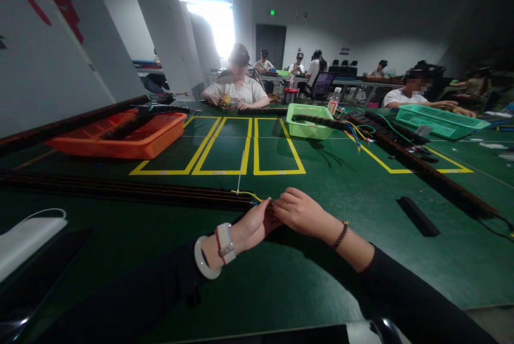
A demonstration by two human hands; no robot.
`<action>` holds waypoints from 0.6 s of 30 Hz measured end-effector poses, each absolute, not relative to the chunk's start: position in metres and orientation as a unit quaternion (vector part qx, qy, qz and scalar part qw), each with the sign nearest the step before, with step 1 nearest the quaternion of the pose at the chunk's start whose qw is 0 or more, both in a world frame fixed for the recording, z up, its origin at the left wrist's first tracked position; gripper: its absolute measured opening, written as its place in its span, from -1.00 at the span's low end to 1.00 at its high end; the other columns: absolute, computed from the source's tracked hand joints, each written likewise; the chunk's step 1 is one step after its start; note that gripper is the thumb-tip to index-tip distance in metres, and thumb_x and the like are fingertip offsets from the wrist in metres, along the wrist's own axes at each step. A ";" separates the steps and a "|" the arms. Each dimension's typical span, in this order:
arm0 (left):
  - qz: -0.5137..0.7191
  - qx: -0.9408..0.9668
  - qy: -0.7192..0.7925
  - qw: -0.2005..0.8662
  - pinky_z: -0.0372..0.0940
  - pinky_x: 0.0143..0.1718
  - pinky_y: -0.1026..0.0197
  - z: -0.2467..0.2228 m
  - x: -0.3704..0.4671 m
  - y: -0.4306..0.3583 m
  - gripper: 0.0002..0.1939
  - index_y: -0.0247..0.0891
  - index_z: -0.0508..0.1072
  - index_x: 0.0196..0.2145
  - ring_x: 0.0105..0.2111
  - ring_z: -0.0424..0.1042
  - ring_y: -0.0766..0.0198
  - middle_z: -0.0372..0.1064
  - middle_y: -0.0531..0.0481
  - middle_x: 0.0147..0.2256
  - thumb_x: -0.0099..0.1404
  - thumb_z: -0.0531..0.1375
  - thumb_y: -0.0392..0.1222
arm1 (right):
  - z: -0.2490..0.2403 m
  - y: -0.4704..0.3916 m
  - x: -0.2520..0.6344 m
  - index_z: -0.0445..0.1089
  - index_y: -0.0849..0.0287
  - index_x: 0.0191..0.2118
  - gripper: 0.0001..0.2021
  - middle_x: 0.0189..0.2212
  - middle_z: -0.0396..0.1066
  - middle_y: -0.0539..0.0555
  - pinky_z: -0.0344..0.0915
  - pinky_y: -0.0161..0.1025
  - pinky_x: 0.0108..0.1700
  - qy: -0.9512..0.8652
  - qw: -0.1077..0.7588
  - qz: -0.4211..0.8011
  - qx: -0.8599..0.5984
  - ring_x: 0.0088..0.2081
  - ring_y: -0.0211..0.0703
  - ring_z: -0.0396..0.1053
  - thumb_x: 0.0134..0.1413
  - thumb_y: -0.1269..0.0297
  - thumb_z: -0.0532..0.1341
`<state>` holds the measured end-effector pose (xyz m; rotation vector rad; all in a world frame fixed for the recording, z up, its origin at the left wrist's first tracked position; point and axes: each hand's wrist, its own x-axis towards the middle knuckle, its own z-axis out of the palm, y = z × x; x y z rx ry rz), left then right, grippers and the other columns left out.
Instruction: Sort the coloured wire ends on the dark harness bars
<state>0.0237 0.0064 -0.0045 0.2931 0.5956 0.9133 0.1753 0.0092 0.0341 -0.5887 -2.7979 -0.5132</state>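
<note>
A long dark sleeved cable bundle (160,192) lies across the table from the left, and its right end reaches my hands. Yellow and blue wires (252,195) come out of that end and run in to my left fingertips. My left hand (257,224) is closed with the thumb pressed over the wires. Right against it, my right hand (299,212) is closed with its fingers bent in a pinch. What lies between the right fingertips is hidden by the fingers. A thin white cable tie (241,172) sticks up from the bundle near its end.
An orange basket (160,137) stands at the far left, a light green basket (307,132) beyond my hands, and a teal basket (441,124) at the right. Another cable harness (441,183) runs along the right. A short black strip (417,216) lies nearer. Co-workers sit opposite.
</note>
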 end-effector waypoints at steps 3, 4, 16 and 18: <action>0.429 0.147 0.285 0.844 0.25 -0.37 0.30 -0.002 0.022 0.005 -0.77 -0.32 0.29 -0.53 -0.54 0.26 0.41 0.28 0.04 -0.53 0.29 0.03 -0.32 | 0.043 0.007 0.181 0.41 0.16 -0.17 -0.76 -0.23 0.42 0.13 0.14 -0.07 -0.06 -0.958 0.148 -0.151 -0.194 -0.22 -0.11 0.27 0.27 0.28 0.00; 0.427 0.152 0.291 0.842 0.24 -0.39 0.31 -0.001 0.021 0.004 -0.78 -0.32 0.31 -0.52 -0.54 0.27 0.40 0.29 0.03 -0.53 0.28 0.03 -0.32 | 0.045 0.007 0.184 0.41 0.14 -0.16 -0.75 -0.23 0.41 0.12 0.14 -0.06 -0.04 -0.958 0.156 -0.142 -0.193 -0.21 -0.11 0.27 0.27 0.24 0.01; 0.428 0.149 0.287 0.844 0.28 -0.26 0.26 -0.007 0.022 0.009 -0.77 -0.33 0.33 -0.49 -0.40 0.39 0.32 0.39 -0.06 -0.44 0.29 -0.02 -0.37 | 0.042 -0.001 0.172 0.39 0.20 -0.38 -0.84 -0.31 0.32 0.13 0.10 -0.06 -0.06 -0.950 0.092 -0.118 -0.273 -0.22 -0.06 0.19 0.05 0.19 0.20; 0.429 0.154 0.287 0.843 0.29 -0.23 0.24 -0.008 0.021 0.008 -0.79 -0.34 0.34 -0.48 -0.38 0.40 0.31 0.40 -0.08 -0.41 0.28 -0.01 -0.38 | 0.041 -0.002 0.171 0.38 0.20 -0.41 -0.88 -0.35 0.30 0.11 0.11 -0.10 -0.11 -0.938 0.110 -0.086 -0.318 -0.25 -0.09 0.19 -0.01 0.26 0.22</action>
